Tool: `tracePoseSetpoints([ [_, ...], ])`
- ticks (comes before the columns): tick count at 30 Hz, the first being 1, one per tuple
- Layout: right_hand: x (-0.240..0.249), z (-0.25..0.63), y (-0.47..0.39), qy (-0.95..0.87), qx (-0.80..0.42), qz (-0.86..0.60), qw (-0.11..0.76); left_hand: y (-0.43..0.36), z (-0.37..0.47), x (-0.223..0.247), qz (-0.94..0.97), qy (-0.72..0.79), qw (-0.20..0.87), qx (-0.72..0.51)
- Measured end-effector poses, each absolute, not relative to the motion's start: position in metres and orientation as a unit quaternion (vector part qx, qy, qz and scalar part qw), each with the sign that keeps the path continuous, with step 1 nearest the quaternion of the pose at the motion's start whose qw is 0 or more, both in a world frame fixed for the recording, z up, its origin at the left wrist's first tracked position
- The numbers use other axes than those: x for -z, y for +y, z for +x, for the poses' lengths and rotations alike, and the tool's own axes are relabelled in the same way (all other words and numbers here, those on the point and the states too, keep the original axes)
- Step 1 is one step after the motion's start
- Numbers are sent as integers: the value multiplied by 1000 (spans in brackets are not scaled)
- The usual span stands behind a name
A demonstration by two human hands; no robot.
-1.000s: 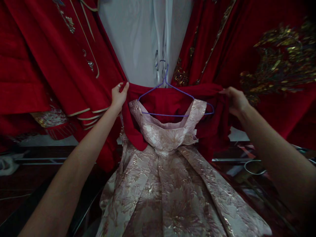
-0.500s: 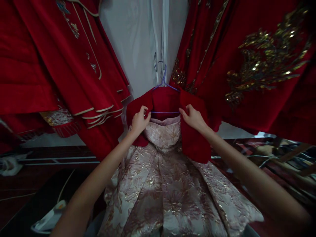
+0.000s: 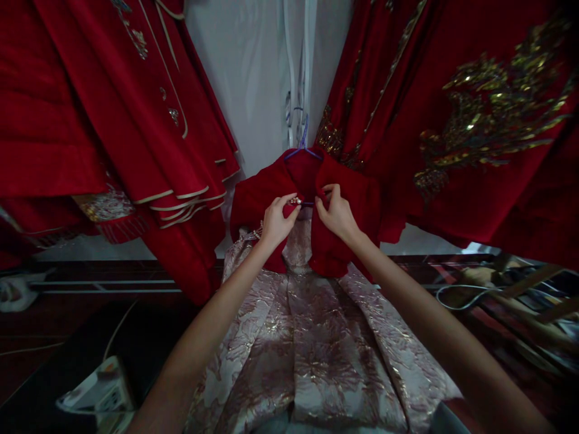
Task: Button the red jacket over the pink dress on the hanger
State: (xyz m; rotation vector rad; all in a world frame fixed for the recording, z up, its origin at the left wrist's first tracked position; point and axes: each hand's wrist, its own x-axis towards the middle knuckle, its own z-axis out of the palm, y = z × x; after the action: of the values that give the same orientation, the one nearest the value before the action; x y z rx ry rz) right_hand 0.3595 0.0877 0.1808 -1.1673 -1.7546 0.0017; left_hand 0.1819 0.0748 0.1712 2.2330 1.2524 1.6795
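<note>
A short red jacket (image 3: 259,191) hangs on a thin purple hanger (image 3: 304,135), over a pale pink-gold brocade dress (image 3: 316,337). My left hand (image 3: 278,223) is closed on the jacket's left front edge, with a small shiny ornament, perhaps a button or clasp, at its fingertips. My right hand (image 3: 337,214) pinches the opposite front edge. A narrow gap stands between the two edges, where the hanger's bar and the dress's bodice show. A beaded string dangles near my left wrist.
Red garments with cream trim (image 3: 149,138) hang at left, and red ones with gold sequin embroidery (image 3: 488,114) at right. An iron (image 3: 102,386) rests on a dark board at lower left. A slatted wooden rack (image 3: 538,289) stands at right.
Both hands have moved inward, drawing the jacket's front edges closer together over the bodice. A shiny ornament now shows at my left fingertips.
</note>
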Motion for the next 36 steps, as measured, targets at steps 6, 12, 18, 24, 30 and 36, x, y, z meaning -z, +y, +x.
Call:
tracePoseSetpoints([
  [6, -176, 356, 94, -709, -214, -366, 564, 81, 198, -169, 697, 431, 60, -570],
  [12, -170, 356, 93, -702, -299, -321, 561, 84, 198, -162, 693, 435, 73, -570],
  [18, -176, 357, 89, -725, -225, -341, 555, 89, 193, -166, 724, 423, 81, -539],
  [24, -181, 352, 88, -732, -197, -358, 546, 96, 184, -174, 799, 377, 114, -454],
  [30, -183, 353, 88, -749, -182, -356, 529, 89, 179, -185, 842, 385, 73, -371],
  [36, -181, 351, 86, -727, -180, -358, 558, 80, 182, -191, 830, 420, 34, -366],
])
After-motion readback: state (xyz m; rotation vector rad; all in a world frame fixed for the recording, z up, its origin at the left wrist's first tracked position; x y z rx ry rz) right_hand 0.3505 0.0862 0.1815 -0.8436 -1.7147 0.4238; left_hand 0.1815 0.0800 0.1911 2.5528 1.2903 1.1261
